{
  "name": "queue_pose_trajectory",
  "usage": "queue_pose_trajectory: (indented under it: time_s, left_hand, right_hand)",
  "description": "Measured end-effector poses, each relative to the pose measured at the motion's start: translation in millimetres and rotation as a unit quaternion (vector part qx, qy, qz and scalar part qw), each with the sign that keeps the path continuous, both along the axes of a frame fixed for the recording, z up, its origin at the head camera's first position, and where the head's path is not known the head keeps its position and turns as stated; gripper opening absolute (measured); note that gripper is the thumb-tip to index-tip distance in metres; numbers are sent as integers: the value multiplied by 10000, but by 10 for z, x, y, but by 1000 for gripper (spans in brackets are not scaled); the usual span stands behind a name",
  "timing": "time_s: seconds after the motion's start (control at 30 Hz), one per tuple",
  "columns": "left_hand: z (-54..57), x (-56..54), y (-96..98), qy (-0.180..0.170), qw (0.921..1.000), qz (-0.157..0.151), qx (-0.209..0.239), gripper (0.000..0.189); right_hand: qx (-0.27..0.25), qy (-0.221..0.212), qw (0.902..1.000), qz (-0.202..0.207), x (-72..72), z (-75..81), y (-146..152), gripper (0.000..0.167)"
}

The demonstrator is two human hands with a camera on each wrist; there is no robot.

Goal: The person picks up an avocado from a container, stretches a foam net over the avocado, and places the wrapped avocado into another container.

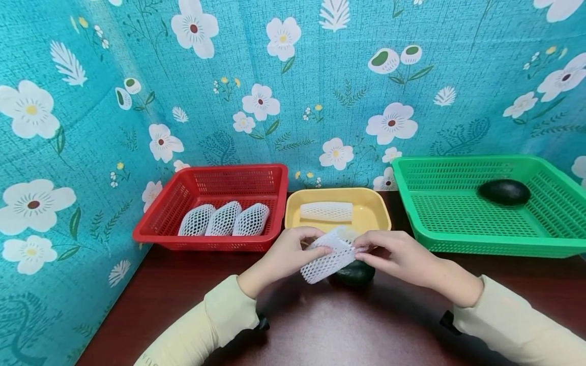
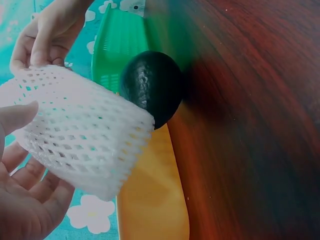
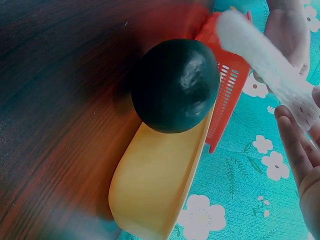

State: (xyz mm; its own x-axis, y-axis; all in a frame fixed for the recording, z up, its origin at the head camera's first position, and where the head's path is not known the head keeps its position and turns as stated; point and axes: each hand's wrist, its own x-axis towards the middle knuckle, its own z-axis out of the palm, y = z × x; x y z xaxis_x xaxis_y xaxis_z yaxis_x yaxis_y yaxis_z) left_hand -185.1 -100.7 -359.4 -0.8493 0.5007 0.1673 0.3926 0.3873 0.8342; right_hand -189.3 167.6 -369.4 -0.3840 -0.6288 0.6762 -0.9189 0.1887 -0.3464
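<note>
A white foam net sleeve [image 1: 327, 259] is held between both hands above the table, one end open toward the front left. My left hand [image 1: 288, 250] grips it with the thumb on top and the fingers beneath, as the left wrist view shows. At the sleeve's other end, the thumb and fingers of my right hand [image 1: 405, 255] pinch the mesh. Just under the sleeve, a dark green avocado [image 1: 356, 275] rests on the table, partly covered by it in the head view. The right wrist view has the whole rounded avocado [image 3: 172, 87] in front of the yellow tray.
A red basket [image 1: 210, 244] on the left contains three dark fruits in white nets. Behind my hands, a yellow tray [image 1: 373, 211] holds another flat foam sleeve [image 1: 326, 211]. On the right, a green basket [image 1: 439, 218] carries one bare avocado [image 1: 504, 192]. A flowered cloth hangs behind.
</note>
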Motion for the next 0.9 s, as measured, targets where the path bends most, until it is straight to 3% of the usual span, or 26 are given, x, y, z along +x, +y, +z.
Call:
queue_pose_trajectory:
  time_s: [0.27, 0.63, 0.9]
  left_hand:
    - [-15, -17, -48, 169, 9997, 133, 78, 16]
    - [-6, -94, -160, 286, 9992, 280, -72, 17]
    - [-33, -55, -124, -6, 9999, 134, -52, 25]
  right_hand:
    - [-2, 221, 9997, 82, -11, -1, 12, 31]
    - [97, 167, 9998, 105, -3, -20, 69, 30]
    - [21, 94, 9998, 160, -8, -4, 32, 27]
